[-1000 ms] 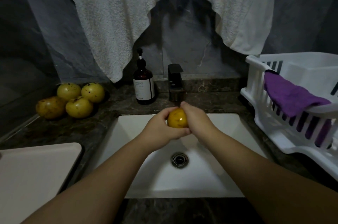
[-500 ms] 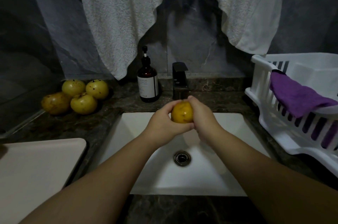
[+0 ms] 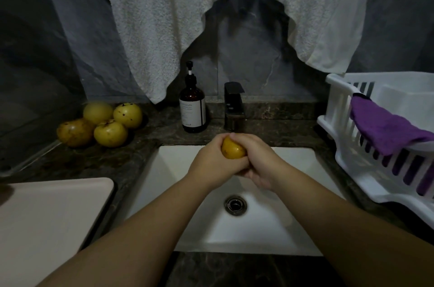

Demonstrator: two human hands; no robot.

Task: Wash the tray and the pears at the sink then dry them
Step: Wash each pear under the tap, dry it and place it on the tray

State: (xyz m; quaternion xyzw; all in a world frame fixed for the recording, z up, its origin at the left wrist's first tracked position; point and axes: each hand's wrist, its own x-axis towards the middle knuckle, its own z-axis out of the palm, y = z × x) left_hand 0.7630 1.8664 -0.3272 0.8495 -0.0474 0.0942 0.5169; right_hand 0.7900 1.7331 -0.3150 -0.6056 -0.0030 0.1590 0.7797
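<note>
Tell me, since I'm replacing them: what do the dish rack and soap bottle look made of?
Dish rack: likely white moulded plastic, judging by its glossy slatted walls. Soap bottle: dark amber, probably glass or plastic, with a black pump and pale label.

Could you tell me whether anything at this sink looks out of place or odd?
Mostly tidy. One pear in the pile left of the sink looks browner than its neighbours, possibly bruised. Both hands grip another pear, yet no water visibly runs from the faucet.
</note>
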